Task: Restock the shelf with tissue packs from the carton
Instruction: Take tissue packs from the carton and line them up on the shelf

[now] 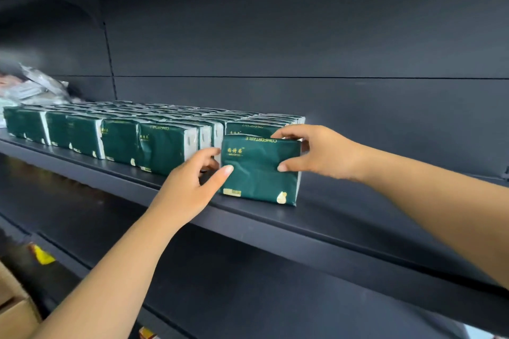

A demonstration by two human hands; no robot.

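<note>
A dark green tissue pack (pixel 260 173) stands upright on the black shelf (pixel 344 217), at the right end of the front row. My right hand (pixel 316 151) grips its upper right corner, fingers over the top and thumb on the front face. My left hand (pixel 190 184) holds its left edge, thumb pressed on the front. Several rows of matching green packs (pixel 115 137) fill the shelf to the left and behind. A corner of the brown carton (pixel 13 308) shows at the bottom left.
Loose silver-wrapped packets (pixel 38 88) lie at the far left of the shelf. The shelf board right of the held pack is bare black metal. A lower shelf (pixel 248 297) runs beneath, with yellow price tags (pixel 41 254) on its edge.
</note>
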